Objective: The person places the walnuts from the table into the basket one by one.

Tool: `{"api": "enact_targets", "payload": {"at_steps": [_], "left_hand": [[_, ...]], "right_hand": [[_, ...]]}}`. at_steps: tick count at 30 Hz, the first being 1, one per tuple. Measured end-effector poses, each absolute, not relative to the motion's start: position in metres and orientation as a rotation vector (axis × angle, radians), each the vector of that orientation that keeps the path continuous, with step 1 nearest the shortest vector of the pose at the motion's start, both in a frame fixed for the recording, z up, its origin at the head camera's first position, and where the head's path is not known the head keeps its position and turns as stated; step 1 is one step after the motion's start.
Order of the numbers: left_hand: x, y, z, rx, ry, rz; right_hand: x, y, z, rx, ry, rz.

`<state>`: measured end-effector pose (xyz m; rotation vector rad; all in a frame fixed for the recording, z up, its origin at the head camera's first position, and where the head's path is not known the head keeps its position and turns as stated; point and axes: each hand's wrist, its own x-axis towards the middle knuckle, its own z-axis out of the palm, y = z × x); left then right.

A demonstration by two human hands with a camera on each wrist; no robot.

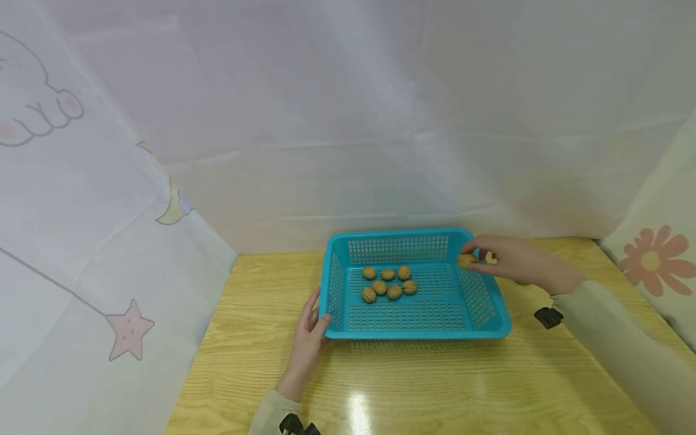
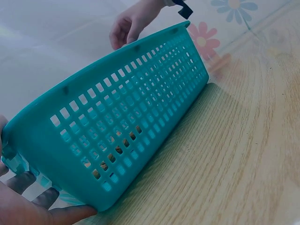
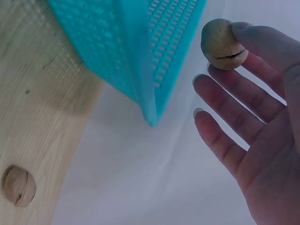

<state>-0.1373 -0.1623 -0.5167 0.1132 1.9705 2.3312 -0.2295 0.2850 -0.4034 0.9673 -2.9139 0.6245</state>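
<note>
A turquoise plastic basket with slotted walls sits on the wooden table. Several brown walnuts lie grouped on its floor, left of the middle. My left hand grips the basket's left end, thumb at the rim and fingers along the outer wall; in the left wrist view those fingers reach round the lower corner. Over the right rim, my right hand pinches one walnut between thumb and fingertips, a dark seam showing on its shell.
Another walnut lies on the table outside the basket, on its right, mostly covered by the right wrist in the head view. A pale cloth hangs behind the table, with printed cloth on both sides.
</note>
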Motion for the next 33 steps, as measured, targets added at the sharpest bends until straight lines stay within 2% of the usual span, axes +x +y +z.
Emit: {"api": "enact_targets", "payload": {"at_steps": [17,33], "left_hand": [[-0.138,-0.162,-0.516,0.143,1.971,2.336],[-0.136,-0.161,-0.517,0.112,1.988,2.326]], "right_hand": [[-0.258,0.226,-0.410,1.171,-2.862,0.680],[-0.280,0.178,-0.438,1.332,-2.910,0.739]]}}
